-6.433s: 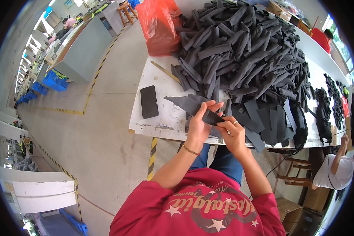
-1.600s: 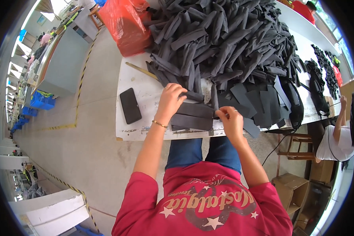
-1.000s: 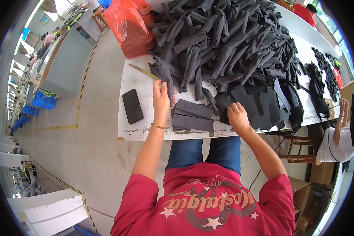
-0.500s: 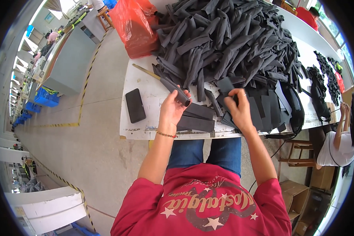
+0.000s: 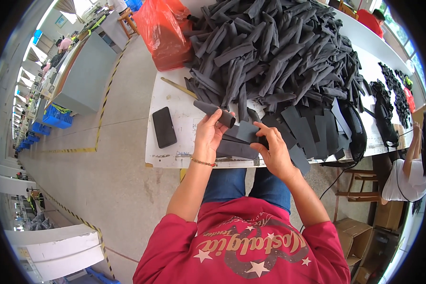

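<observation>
My left hand (image 5: 209,135) is closed around a dark grey fabric tube (image 5: 212,111), whose open end points right. Between the fingers of my right hand (image 5: 277,152) is a thin, flat dark grey piece (image 5: 246,131). Its left end meets the tube's mouth; whether it reaches inside I cannot tell. Below both hands, dark fabric strips (image 5: 239,149) lie on the white table (image 5: 187,154). More flat dark pieces (image 5: 312,130) are fanned out to the right of my right hand. A large pile of similar fabric tubes (image 5: 274,52) covers the back.
A black phone (image 5: 164,127) lies at the table's left, with a thin yellowish stick (image 5: 177,87) beyond it. Behind stands a red plastic bag (image 5: 163,35). A black mesh item (image 5: 354,130) is at the right. Another person (image 5: 402,177) sits further right, near a wooden stool (image 5: 359,184).
My right hand has moved left from the flat pieces, bringing one to the tube's mouth. The left hand has shifted slightly, and the tube now sits clear of the yellowish stick.
</observation>
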